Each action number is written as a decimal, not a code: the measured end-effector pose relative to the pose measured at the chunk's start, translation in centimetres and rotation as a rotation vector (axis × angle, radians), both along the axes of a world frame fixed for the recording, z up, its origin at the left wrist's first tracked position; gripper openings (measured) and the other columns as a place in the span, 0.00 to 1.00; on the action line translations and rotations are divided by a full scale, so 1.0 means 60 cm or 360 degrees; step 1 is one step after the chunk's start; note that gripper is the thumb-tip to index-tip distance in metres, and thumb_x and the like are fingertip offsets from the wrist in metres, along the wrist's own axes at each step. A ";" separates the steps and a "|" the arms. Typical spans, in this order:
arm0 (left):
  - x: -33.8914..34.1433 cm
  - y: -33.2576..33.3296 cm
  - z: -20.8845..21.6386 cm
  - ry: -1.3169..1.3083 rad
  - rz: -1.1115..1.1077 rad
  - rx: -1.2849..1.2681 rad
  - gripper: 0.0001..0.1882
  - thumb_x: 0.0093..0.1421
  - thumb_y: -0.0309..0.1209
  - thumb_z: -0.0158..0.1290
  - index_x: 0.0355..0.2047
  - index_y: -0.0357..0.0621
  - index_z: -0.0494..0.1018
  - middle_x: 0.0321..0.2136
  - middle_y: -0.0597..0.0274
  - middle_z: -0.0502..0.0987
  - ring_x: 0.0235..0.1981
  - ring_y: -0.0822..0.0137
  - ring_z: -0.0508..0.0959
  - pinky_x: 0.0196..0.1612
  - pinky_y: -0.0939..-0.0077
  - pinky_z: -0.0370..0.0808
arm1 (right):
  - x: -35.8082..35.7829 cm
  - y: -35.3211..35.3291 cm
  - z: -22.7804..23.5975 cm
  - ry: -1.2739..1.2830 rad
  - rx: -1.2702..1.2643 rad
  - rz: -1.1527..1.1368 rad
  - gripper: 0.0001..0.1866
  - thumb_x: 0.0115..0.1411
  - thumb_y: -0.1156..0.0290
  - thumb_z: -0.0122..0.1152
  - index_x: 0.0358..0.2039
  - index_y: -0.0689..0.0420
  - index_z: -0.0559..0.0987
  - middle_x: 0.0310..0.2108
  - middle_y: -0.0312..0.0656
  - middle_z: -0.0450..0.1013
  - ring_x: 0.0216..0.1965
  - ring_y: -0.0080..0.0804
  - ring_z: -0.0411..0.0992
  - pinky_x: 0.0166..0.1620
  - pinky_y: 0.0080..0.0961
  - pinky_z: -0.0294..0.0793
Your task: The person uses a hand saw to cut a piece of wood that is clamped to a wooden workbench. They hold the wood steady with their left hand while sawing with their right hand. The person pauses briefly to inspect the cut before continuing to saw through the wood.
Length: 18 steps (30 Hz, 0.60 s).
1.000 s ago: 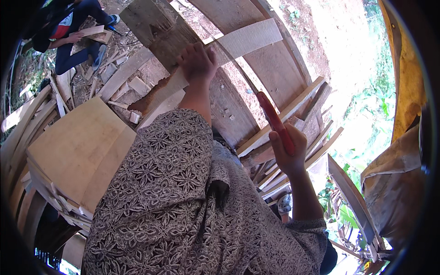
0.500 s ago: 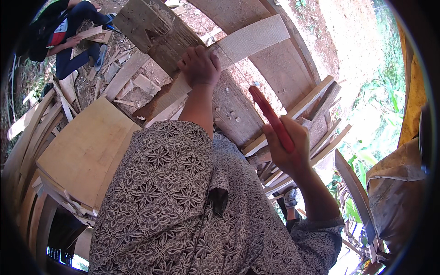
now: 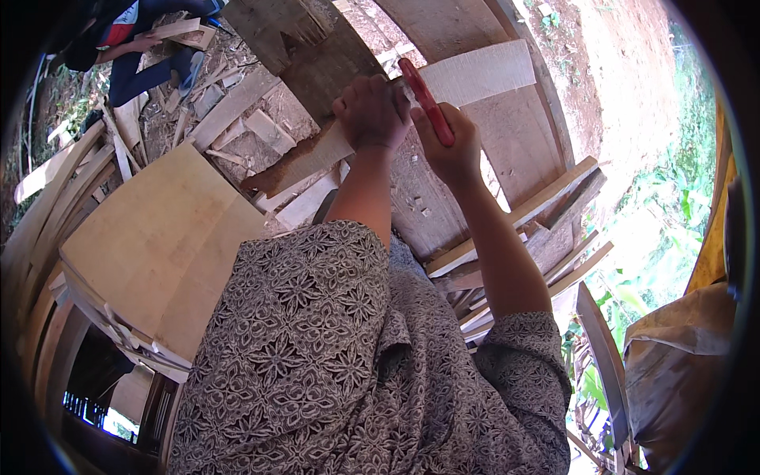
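Observation:
My left hand [image 3: 370, 115] is closed over a pale, flat wooden plank [image 3: 491, 75], its fingers bent over the far edge. The plank lies slantwise across a dark, weathered board [image 3: 336, 67] and wider boards beneath. My right hand [image 3: 451, 146] grips the red handle [image 3: 427, 103] of what looks like a handsaw, close beside my left hand. The saw's blade is seen nearly edge-on, so hardly any of it shows. At its lower left the plank ends in a rough, brown, bark-like edge.
A smooth, broad wooden panel [image 3: 158, 237] stands at the left, beside stacked curved boards [image 3: 59, 206]. Another person [image 3: 142, 51] sits at the upper left holding wood. Offcuts [image 3: 269, 131] litter the ground. Long wooden strips [image 3: 546, 198] lean at the right, near a hanging tarp [image 3: 673, 356].
My right hand has moved up and left with the red-handled saw, from well below the plank to right beside my left hand. My left hand stays on the plank; the whole view has shifted slightly.

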<state>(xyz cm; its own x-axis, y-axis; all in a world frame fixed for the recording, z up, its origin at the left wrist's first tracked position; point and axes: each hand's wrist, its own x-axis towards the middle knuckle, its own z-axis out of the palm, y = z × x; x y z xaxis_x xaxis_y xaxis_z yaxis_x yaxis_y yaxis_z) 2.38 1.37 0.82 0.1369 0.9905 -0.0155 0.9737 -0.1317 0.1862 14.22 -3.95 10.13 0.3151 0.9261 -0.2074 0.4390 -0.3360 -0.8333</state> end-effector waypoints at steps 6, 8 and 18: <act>0.008 0.000 0.001 0.0044 -0.0019 -0.0012 0.17 0.66 0.51 0.48 0.40 0.52 0.72 0.43 0.58 0.74 0.48 0.54 0.74 0.51 0.51 0.66 | 0.002 -0.001 0.002 -0.0042 0.0017 -0.0016 0.22 0.64 0.55 0.69 0.24 0.59 0.74 0.17 0.44 0.69 0.18 0.35 0.67 0.26 0.36 0.67; 0.010 0.001 -0.001 0.0018 -0.0010 0.0001 0.17 0.66 0.50 0.49 0.40 0.52 0.72 0.42 0.58 0.74 0.48 0.54 0.74 0.50 0.51 0.66 | 0.006 0.004 0.001 -0.0017 -0.0045 -0.0020 0.22 0.64 0.54 0.68 0.23 0.59 0.75 0.17 0.45 0.70 0.19 0.35 0.69 0.27 0.36 0.68; -0.005 -0.004 -0.017 0.0014 -0.0064 0.0170 0.19 0.60 0.47 0.53 0.45 0.50 0.69 0.40 0.55 0.73 0.45 0.52 0.74 0.47 0.49 0.65 | -0.002 0.168 0.016 -0.0047 -0.0188 0.0160 0.23 0.64 0.49 0.67 0.31 0.61 0.84 0.19 0.38 0.75 0.24 0.23 0.76 0.30 0.28 0.73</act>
